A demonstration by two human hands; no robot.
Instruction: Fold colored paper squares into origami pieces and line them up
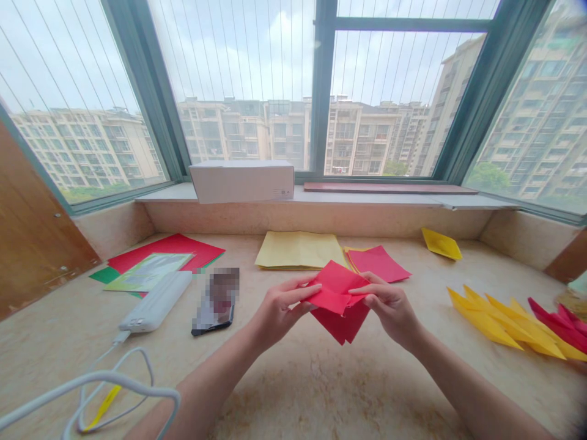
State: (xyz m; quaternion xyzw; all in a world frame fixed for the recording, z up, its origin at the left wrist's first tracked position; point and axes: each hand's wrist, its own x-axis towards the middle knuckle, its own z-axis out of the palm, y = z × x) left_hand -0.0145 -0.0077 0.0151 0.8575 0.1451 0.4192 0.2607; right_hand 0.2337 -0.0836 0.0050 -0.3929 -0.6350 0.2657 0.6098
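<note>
The folded red paper sheet (337, 299) is held at centre above the bench (293, 397), with one corner pointing down toward the bench surface. The left hand (284, 308) pinches the left side of the sheet between thumb and extended fingers. The right hand (389, 308) pinches the right side, with its fingers curved over the upper layer. The hands stand just apart, with the sheet between them. Directly behind the hands, a stack of yellow paper (298, 250) lies beside loose pink-red squares (378, 263). To the right are a row of folded yellow pieces (490, 324), folded red pieces (557, 324) and, farther back, a single folded yellow piece (441, 243). To the left are a white power bank (156, 300) with its white cable (119, 382), a smartphone (215, 302) and a red sheet (169, 253) under a printed booklet (149, 272). A white carton (241, 181) stands on the window sill (389, 197).
</note>
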